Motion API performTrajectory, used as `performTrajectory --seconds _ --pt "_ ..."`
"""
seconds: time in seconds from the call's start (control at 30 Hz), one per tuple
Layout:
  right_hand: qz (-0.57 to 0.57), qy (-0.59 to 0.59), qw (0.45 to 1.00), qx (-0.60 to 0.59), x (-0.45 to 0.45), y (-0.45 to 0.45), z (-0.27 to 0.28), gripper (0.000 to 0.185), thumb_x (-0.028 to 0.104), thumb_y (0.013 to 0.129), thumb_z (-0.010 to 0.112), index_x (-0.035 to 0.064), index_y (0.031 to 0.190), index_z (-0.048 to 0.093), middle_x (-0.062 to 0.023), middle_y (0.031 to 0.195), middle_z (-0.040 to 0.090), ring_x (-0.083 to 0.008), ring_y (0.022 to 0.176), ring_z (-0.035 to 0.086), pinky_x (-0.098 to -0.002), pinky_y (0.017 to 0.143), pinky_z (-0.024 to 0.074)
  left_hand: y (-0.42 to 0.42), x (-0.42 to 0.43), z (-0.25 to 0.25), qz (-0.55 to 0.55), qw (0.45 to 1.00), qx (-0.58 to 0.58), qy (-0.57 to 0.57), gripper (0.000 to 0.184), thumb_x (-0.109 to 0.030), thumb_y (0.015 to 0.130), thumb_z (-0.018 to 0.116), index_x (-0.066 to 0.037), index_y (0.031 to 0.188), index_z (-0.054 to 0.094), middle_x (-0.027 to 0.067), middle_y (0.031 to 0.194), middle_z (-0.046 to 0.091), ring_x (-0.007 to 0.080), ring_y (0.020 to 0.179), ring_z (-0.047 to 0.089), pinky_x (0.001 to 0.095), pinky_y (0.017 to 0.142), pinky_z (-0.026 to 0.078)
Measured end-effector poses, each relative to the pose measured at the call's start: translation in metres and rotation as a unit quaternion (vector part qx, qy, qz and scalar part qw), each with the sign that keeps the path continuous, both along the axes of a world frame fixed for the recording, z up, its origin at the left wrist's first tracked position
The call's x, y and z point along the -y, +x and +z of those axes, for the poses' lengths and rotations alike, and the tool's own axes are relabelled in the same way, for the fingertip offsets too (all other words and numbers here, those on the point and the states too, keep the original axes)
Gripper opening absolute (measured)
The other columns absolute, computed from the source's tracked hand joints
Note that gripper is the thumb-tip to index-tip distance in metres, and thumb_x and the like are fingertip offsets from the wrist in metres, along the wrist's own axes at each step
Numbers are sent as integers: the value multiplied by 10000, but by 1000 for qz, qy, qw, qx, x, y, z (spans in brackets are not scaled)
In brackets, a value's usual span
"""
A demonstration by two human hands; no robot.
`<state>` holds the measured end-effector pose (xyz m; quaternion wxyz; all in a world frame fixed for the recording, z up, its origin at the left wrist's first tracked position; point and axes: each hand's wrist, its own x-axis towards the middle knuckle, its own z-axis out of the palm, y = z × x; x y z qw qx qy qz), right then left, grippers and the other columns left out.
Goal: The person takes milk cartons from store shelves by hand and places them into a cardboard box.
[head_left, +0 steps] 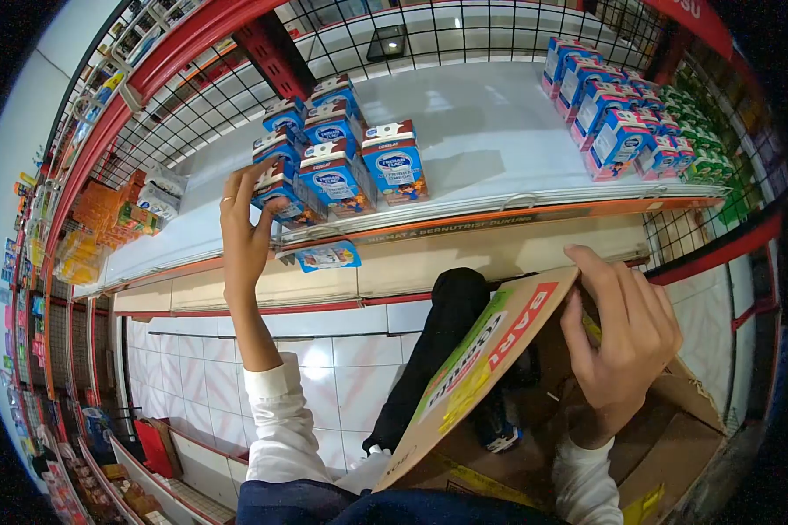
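Note:
My left hand [249, 214] is closed around a blue and brown milk carton [282, 194] at the front left of a group on the white shelf. Thumb and fingers grip its sides. Beside it stand several matching cartons in short rows, with one front carton [394, 164] at the group's right end. My right hand [623, 328] grips the upper edge of an opened cardboard box [490, 350] with green, red and yellow print. Inside the box, a small blue item [497, 433] lies in shadow, too dark to make out fully.
Pink and blue cartons [617, 140] and green packs [700, 131] stand at the shelf's right end. Orange packs [118, 206] sit at the left. A blue tag [328, 256] hangs from the shelf's front edge. Black wire mesh [464, 31] closes the back.

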<state>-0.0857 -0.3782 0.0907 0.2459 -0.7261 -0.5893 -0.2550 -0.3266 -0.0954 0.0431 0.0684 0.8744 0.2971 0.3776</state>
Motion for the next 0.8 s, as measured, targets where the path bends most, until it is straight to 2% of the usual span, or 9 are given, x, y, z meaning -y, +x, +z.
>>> performTrajectory --seconds 0.13,0.23,0.4,0.53,0.6,0.67,0.7,0.73,0.8 --pt "-1 4 1000 0 0 0 0 390 54 639 677 84 1027 648 -33 718 527 -189 615 519 -320 550 396 -2 1 1 -25 999 21 -28 464 -154 773 684 -70 1209 551 132 1178 527 305 1078 489 383 920 391" --pt "-7 5 1000 1 1 0 -1 384 56 640 677 86 1022 653 -32 720 529 -186 612 518 -318 547 397 4 14 3 25 998 26 55 502 -268 751 721 -84 1192 566 110 1277 467 294 1181 395 407 986 326" --pt "-11 6 1000 3 1 0 -2 365 60 641 676 87 1005 664 -30 721 533 -181 609 520 -316 542 398 38 49 17 22 995 -26 90 427 -237 740 733 -104 1121 592 85 1241 502 282 1164 423 432 1000 308" --pt "-12 19 1000 10 2 2 -3 353 69 643 673 87 995 666 -26 718 537 -177 600 522 -311 533 394 72 70 18 -60 982 -61 167 411 -193 725 737 -99 1101 600 84 1174 550 270 1099 486 452 982 304" --pt "-21 13 1000 15 7 5 -4 355 73 636 672 87 990 666 -24 717 538 -174 596 522 -308 529 392 84 96 20 -208 977 14 39 416 -192 716 726 -68 1092 598 110 1170 562 285 1086 497 423 972 313" --pt "2 9 999 -34 10 4 -3 370 15 651 651 54 1018 643 -99 799 591 -290 679 560 -366 590 421 94 120 14 -348 921 132 -116 552 -406 677 703 -57 1094 607 176 1204 554 331 1087 513 405 962 323" --pt "-14 -21 999 -44 14 4 -2 380 20 648 655 54 1026 645 -98 804 596 -286 678 562 -355 604 427 105 135 14 -433 871 159 -166 606 -483 652 687 -58 1080 627 194 1204 554 345 1139 498 427 974 314" --pt "-20 -35 998 -49 16 6 -4 380 20 648 655 54 1026 645 -98 804 596 -286 678 562 -355 604 427 109 148 23 -478 851 108 -190 544 -440 676 643 -53 1058 644 212 1265 501 361 1203 454 468 983 301" --pt "26 42 998 -46 18 11 -8 391 29 653 658 60 1043 642 -94 825 598 -277 696 568 -352 621 427 116 160 13 -551 801 77 -219 603 -587 766 553 -42 1015 621 258 1244 437 409 1208 406 548 1029 257"
